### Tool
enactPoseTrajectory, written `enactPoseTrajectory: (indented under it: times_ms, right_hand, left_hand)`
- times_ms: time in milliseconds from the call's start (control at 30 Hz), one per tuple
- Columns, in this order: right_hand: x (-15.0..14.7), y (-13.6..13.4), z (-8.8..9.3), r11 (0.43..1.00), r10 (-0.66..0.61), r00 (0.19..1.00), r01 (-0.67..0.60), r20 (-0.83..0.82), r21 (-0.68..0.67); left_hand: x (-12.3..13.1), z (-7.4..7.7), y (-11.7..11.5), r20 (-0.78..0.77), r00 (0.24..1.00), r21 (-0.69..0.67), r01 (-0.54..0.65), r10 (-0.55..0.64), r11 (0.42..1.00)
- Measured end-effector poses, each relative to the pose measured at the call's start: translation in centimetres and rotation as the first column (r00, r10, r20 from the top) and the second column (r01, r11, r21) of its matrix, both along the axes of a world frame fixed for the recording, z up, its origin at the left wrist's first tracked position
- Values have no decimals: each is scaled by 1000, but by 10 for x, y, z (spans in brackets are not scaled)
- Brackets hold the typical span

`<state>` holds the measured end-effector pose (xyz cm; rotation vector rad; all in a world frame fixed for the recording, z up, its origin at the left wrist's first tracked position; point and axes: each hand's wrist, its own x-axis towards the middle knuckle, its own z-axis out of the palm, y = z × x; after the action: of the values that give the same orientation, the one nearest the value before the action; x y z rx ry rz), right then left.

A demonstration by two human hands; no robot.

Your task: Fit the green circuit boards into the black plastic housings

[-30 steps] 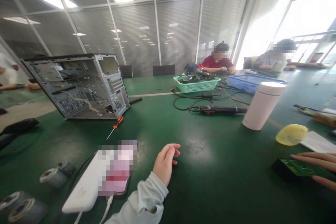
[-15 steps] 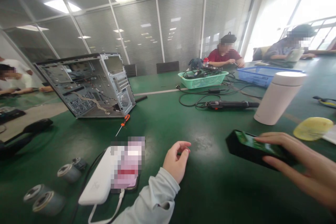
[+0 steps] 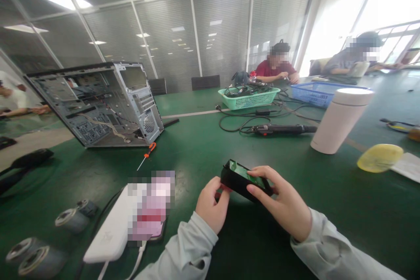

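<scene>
A long black case (image 3: 242, 187) with a green circuit board (image 3: 241, 169) in its open top is held above the green table. My right hand (image 3: 282, 197) grips its right part, thumb on the near side and fingers across the top. At the case's left end, my left hand (image 3: 213, 201) is closed with its fingertips pressed against that end; the exact grip is partly hidden. To the left lie a white power bank (image 3: 113, 227) and a phone (image 3: 152, 210), with a white cable between them. An orange-handled screwdriver (image 3: 149, 152) lies farther back.
An open computer case (image 3: 144, 109) stands at the back left. Several metal cylinders (image 3: 70, 219) sit front left. Beyond my hands are a corded black electric screwdriver (image 3: 278, 129), a green basket of cables (image 3: 251, 101), a blue basket (image 3: 315, 94), a pale bottle (image 3: 339, 122) and two people.
My right hand has brought the black case leftward from the right side to my left hand, whose fingertips now meet its end. The view has shifted slightly right.
</scene>
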<state>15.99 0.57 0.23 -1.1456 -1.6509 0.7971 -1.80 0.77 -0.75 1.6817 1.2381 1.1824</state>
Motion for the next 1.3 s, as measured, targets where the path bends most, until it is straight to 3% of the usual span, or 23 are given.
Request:
enactPoseTrajectory:
  times_ms: [33, 67, 133, 167, 200, 233, 267, 433, 600, 733, 767, 833, 933, 1000, 1100, 1300]
  right_hand:
    - [0, -1, 2, 988, 24, 992, -43, -127, -149]
    - [-1, -2, 6, 934, 29, 960, -125, -278, -333]
    - [-2, -4, 15, 692, -82, 827, -354, -556, -629]
    - [-3, -5, 19, 563, -180, 749, -453, -637, -692]
    - [-3, -6, 23, 473, -273, 677, -524, -683, -709]
    - [-4, -6, 26, 424, -344, 618, -570, -707, -704]
    - [-4, -6, 28, 411, -395, 569, -593, -722, -692]
    - [-2, -6, 25, 422, -473, 443, -645, -762, -637]
    - [-3, -5, 28, 408, -527, 438, -620, -728, -670]
    - [-4, -3, 28, 445, -482, 548, -518, -683, -730]
    - [-3, -3, 26, 480, -445, 592, -475, -671, -737]
    - [-1, -1, 17, 608, -315, 709, -360, -631, -708]
    - [5, 1, 4, 880, -11, 926, -170, -377, -443]
    - [9, 2, 0, 988, 78, 994, -88, -76, -130]
    - [13, 1, 2, 972, 7, 969, -64, 247, 224]
    - [20, 2, 8, 925, -40, 897, -134, 440, 356]
  left_hand:
    - [0, 1, -1, -14, 1000, 18, -5, 5, 1000]
    - [-1, 3, -1, -26, 999, 40, -17, 19, 999]
    - [-1, 5, -2, -29, 998, 84, -62, 64, 995]
    - [-1, 5, -2, -20, 996, 95, -89, 91, 992]
    - [-2, 5, -1, -7, 993, 93, -114, 115, 989]
    - [-2, 5, -1, 6, 991, 80, -132, 132, 988]
    - [-2, 4, 0, 16, 990, 62, -142, 142, 988]
    - [-2, 0, 2, 14, 991, -7, -133, 133, 991]
    - [-2, -1, 4, 85, 986, -92, -137, 145, 986]
    - [-1, 0, 6, 135, 978, -155, -135, 156, 979]
    - [0, 0, 5, 149, 975, -153, -141, 164, 978]
    - [-1, 1, 4, 192, 964, -133, -158, 182, 978]
    - [-1, 2, 0, 241, 956, -81, -151, 167, 985]
    - [-2, 4, -2, 212, 971, -37, -107, 112, 994]
    - [-3, 5, -4, 99, 995, 24, -31, 28, 999]
    - [-4, 3, -3, -58, 998, 82, -31, 36, 996]
